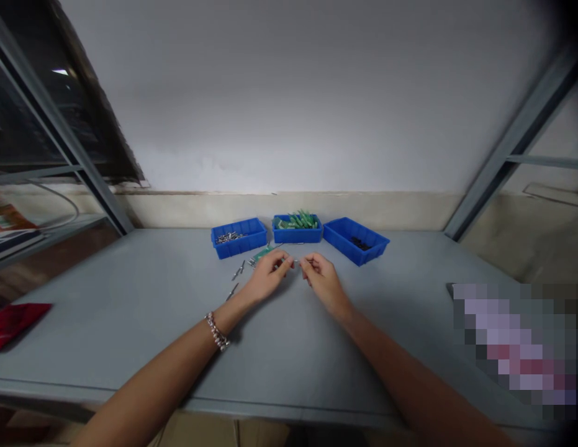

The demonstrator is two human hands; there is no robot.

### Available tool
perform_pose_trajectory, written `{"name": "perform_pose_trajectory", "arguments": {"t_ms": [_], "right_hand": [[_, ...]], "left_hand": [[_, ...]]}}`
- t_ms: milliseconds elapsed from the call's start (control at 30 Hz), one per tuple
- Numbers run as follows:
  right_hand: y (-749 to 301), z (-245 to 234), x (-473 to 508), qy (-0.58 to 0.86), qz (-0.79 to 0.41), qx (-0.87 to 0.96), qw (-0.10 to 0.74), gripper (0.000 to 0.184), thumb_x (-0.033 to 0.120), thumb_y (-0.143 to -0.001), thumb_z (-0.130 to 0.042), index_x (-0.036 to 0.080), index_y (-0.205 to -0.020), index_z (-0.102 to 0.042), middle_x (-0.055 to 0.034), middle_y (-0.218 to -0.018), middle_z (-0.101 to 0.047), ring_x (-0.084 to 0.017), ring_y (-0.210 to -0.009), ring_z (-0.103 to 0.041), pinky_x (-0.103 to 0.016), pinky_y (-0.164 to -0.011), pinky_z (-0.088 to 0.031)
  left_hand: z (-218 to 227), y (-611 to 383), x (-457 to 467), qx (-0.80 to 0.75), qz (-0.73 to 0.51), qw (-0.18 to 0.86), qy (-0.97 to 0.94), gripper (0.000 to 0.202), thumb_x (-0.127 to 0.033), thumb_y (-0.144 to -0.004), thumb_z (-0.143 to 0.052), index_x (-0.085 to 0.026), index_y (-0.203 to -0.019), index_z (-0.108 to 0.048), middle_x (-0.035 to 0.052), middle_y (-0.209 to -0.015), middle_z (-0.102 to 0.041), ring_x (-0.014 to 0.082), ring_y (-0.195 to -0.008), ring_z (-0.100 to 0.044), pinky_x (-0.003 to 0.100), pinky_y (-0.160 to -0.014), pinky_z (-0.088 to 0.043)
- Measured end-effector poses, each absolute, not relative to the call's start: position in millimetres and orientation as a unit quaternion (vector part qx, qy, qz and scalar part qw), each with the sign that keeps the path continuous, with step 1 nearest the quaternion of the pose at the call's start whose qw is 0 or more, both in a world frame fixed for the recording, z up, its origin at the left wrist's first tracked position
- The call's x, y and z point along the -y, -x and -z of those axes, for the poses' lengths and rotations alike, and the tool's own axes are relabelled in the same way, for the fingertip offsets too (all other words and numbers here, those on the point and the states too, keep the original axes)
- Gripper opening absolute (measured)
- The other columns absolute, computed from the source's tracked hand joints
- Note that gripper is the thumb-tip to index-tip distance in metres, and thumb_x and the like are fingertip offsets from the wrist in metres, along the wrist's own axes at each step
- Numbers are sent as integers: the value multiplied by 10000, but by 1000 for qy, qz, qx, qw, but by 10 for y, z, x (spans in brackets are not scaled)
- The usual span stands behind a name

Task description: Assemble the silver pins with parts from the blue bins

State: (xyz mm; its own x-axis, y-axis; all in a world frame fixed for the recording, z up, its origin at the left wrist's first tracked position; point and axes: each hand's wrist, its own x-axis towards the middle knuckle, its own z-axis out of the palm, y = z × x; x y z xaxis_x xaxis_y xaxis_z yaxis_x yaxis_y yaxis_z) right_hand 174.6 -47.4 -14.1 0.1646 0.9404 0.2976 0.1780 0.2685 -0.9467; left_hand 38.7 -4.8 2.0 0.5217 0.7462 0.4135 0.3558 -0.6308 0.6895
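My left hand (269, 273) and my right hand (321, 280) meet over the grey table (144, 323), just in front of three blue bins. Both hands are closed in a pinch on a small metal part (295, 264) held between them; its shape is too small to make out. A green piece (262, 253) lies on the table right behind my left hand. Several small metal pins (237, 272) lie loose just left of that hand. A beaded bracelet (217, 332) is on my left wrist.
The left blue bin (239, 237) holds metal pins, the middle bin (297, 228) green parts, and the right bin (356, 239) a few dark bits. A red packet (12, 323) lies at the table's left edge. Metal frame posts stand at both sides.
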Motion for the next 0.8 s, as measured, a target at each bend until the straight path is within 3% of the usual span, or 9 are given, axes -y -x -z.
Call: {"name": "perform_pose_trajectory", "arguments": {"t_ms": [133, 400, 600, 800], "right_hand": [[-1740, 158, 469, 508, -345, 544, 571, 197, 376, -749, -465, 181, -721, -477, 37, -550, -436, -90, -476, -400, -215, -441, -299], [-1751, 149, 464, 509, -344, 536, 578, 200, 366, -742, -475, 185, -660, -454, 39, -535, -426, -85, -463, -394, -216, -439, -304], [-1743, 149, 469, 500, -345, 542, 580, 175, 354, -737, -481, 184, -694, -474, 39, -543, -426, -88, -473, -399, -217, -444, -307], [-1737, 160, 461, 511, -346, 535, 577, 222, 408, -742, -469, 190, -697, -469, 40, -536, -430, -93, -463, -406, -220, -429, -293]], "left_hand": [[-18, -393, 40, -336, -367, 265, -826, 232, -302, -820, -401, -150, -696, -525, 23, -706, -514, 113, -638, -463, 241, -605, -394], [14, -390, 37, -329, -370, 269, -826, 218, -326, -816, -415, -146, -788, -535, 33, -773, -516, 111, -662, -467, 231, -585, -389], [-4, -384, 32, -329, -355, 264, -835, 295, -337, -839, -367, -146, -692, -537, 26, -711, -509, 122, -681, -471, 252, -631, -394], [-4, -393, 27, -329, -376, 257, -827, 248, -305, -825, -392, -149, -692, -531, 33, -738, -519, 124, -688, -472, 255, -627, -398]]}}
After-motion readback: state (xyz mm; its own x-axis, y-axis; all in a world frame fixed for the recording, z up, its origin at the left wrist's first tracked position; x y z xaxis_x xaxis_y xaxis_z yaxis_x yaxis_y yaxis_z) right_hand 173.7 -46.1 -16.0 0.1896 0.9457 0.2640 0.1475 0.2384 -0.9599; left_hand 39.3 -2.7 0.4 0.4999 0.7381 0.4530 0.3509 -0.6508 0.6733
